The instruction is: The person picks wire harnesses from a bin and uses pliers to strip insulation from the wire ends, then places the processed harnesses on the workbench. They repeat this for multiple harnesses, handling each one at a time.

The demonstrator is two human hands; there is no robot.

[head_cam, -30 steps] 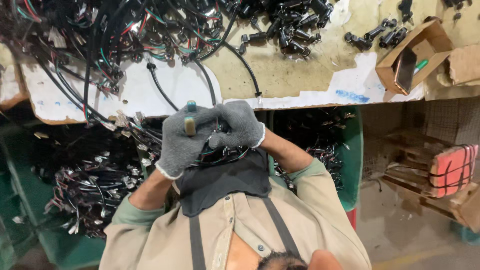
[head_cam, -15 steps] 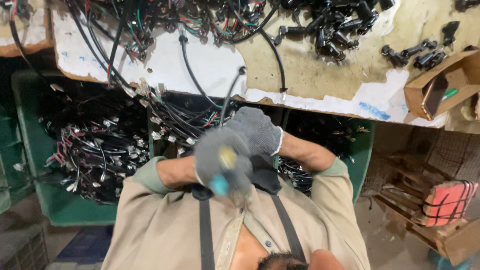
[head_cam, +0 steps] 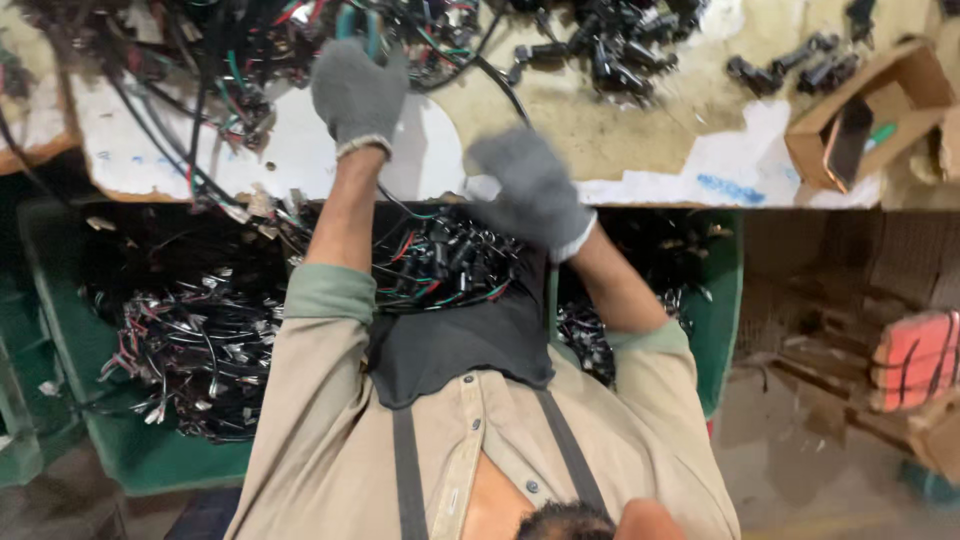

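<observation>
My left hand (head_cam: 355,95), in a grey knit glove, reaches up over the white sheet (head_cam: 300,150) on the workbench to the tangle of black, red and green wires (head_cam: 230,60). It is closed on a tool whose teal handles (head_cam: 358,22) stick out above the glove. My right hand (head_cam: 530,190), also gloved and blurred, hovers with curled fingers over the bench's front edge. A black cable (head_cam: 505,85) curves down toward it; whether it grips the cable is unclear.
Black connectors (head_cam: 610,45) lie scattered on the worn bench top. An open cardboard box (head_cam: 900,95) stands at the right. Green bins (head_cam: 130,455) full of wire harnesses (head_cam: 190,340) sit under the bench in front of me. An orange striped bundle (head_cam: 915,355) lies on the floor at the right.
Both hands have risen from my chest: the left one stretched far up to the wire pile with the tool, the right one lifted to the bench edge.
</observation>
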